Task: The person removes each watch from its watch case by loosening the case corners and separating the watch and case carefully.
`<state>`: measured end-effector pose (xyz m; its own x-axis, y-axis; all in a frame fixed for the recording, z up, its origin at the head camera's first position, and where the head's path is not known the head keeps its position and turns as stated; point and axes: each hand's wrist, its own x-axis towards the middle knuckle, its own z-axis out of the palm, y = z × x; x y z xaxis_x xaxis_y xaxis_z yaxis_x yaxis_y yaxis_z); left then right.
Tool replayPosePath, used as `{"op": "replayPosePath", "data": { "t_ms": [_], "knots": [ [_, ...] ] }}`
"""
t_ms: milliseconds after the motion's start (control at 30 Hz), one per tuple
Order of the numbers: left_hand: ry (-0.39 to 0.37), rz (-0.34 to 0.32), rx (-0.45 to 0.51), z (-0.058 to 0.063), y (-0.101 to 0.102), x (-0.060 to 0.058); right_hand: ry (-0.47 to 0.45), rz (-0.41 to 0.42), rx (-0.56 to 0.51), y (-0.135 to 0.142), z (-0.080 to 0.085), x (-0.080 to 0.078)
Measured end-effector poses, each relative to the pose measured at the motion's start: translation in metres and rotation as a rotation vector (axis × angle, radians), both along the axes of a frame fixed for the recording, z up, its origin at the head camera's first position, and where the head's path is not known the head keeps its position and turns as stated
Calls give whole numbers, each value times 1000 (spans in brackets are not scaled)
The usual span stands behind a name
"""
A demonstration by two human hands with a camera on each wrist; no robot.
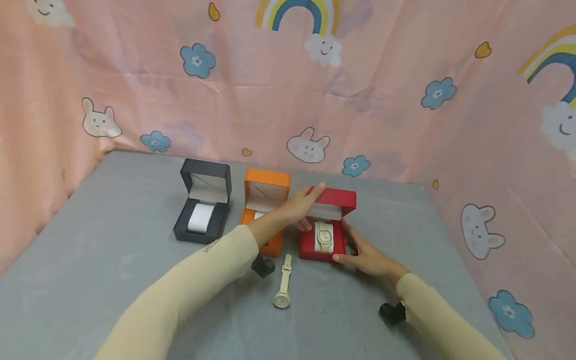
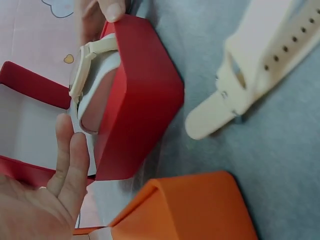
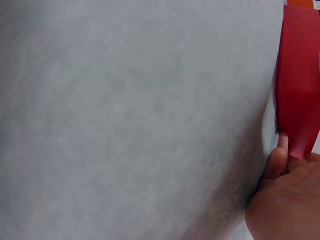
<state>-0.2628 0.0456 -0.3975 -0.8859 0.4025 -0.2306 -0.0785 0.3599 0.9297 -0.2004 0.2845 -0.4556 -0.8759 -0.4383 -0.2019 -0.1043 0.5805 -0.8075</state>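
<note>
The red watch box [image 1: 323, 256] stands with its lid [image 1: 339, 197] raised. Inside it, a cream watch [image 1: 324, 236] is wrapped round a white cushion [image 2: 100, 92]. At the lid's left side is my left hand [image 1: 298, 207], one finger against its upper corner; two straight fingers [image 2: 75, 155] extend beside the opening in the left wrist view. My right hand [image 1: 370, 257] grips the box base from the right, its thumb at the front corner and fingers along the side. Much of that grip is hidden in the right wrist view. A second cream watch [image 1: 284, 283] lies on the table nearby.
Left of the red box stands an open orange watch box [image 1: 267, 183], partly covered by my left arm. Farther left is an open dark grey watch box [image 1: 200, 235] with a white cushion. The grey tabletop [image 1: 91, 261] meets a pink patterned curtain [image 1: 252, 110] behind.
</note>
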Motion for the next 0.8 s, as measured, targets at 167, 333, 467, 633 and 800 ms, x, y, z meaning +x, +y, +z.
{"op": "replayPosePath", "data": {
  "t_ms": [167,333,467,633,800],
  "knots": [
    [-41,62,-14,4,6,-3,22,17,-6,0,2,3],
    [-64,84,-28,9,6,-6,35,25,-18,0,1,2],
    [-71,72,-18,11,6,-6,28,12,-6,2,0,1],
    [-73,72,10,10,6,-3,9,3,0,1,-2,-1],
    [-80,39,38,9,1,2,8,3,15,1,-1,-2]
  ]
}}
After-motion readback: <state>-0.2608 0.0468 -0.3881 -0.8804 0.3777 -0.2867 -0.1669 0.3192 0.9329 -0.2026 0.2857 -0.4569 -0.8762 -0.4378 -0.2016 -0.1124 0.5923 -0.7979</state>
